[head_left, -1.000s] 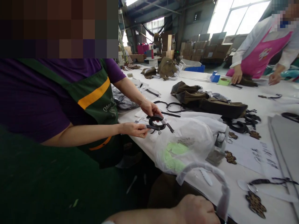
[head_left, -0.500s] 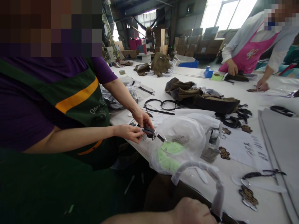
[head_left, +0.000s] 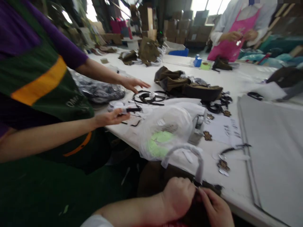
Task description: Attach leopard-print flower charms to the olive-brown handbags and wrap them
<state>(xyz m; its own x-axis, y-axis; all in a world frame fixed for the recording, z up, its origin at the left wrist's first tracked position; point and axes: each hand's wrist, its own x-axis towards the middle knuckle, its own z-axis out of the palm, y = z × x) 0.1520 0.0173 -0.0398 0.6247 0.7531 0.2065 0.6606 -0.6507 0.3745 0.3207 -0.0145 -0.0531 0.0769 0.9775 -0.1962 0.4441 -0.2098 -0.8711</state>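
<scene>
A dark brown handbag (head_left: 151, 179) is right in front of me at the table's edge, its arched handle (head_left: 200, 164) wrapped in white material. My left hand (head_left: 178, 197) is closed in a fist at the near base of that handle. Beside it, my right hand (head_left: 216, 208) is closed too, thumb and fingers pinching at the same spot. Their fingertips meet just below the handle's end, gripping the handbag there; the small part between them is dark and hidden.
A clear plastic bag with green pieces (head_left: 163, 138) lies beyond the handle, next to a grey tape dispenser (head_left: 197, 129). Leopard-patterned flower charms (head_left: 223, 165) lie to the right. At left a co-worker's hand (head_left: 112, 118) holds a dark strap; another person stands across the table.
My right hand has come into view beside my left at the handle's base. The view has shifted. The co-worker's hands at left have parted, one reaching over the black straps.
</scene>
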